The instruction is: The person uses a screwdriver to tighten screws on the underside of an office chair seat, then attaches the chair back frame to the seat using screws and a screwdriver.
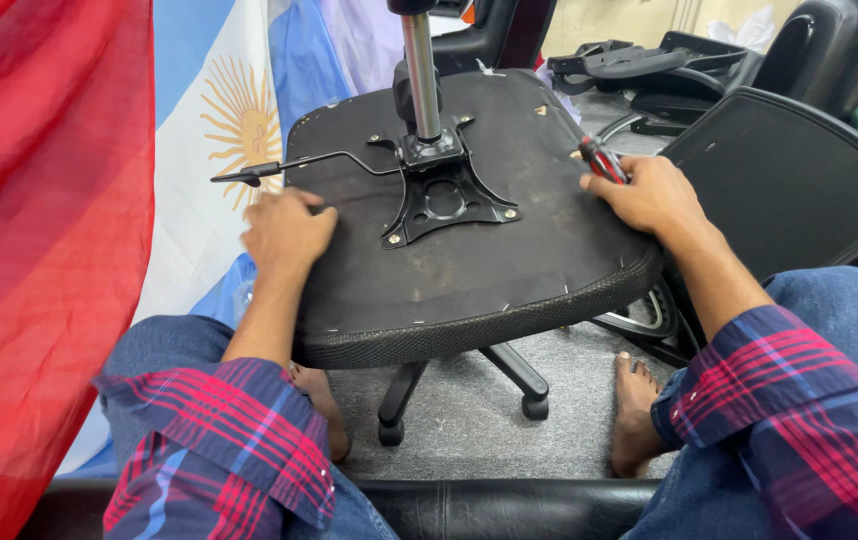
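Between the knees, in the head view, an upturned office chair seat (469, 270) lies w/ its underside facing up — flat black fabric-covered panel, dusty, rounded corners, mesh-textured padded edge toward the person. Bolted at centre is a black metal mounting plate (446, 195), X-shaped w/ screws at its arm tips. From it a shiny steel gas cylinder (420, 75) stands almost upright, long axis running up out of frame, tilted slightly left at the top. A thin black lever (294, 166) sticks out from the plate, pointing left, ending in a dark handle tip over the seat's left edge.

Left hand (287, 232) rests palm down on the seat's left rim, fingers curled on the fabric, gripping nothing else. Right hand (652, 195) lies on the right rim, closed around a screwdriver (601, 158) w/ red-and-black handle — handle pointing up-left toward the plate; tip not visible.

Under the seat, a black wheeled base (469, 385) stands on grey carpet. Red cloth (44, 250) hangs at left, beside a light-blue-and-white flag w/ a yellow sun (239, 115). Black chair backrest (789, 180) leans at right. Sleeves are red-blue plaid, legs in jeans, feet bare.
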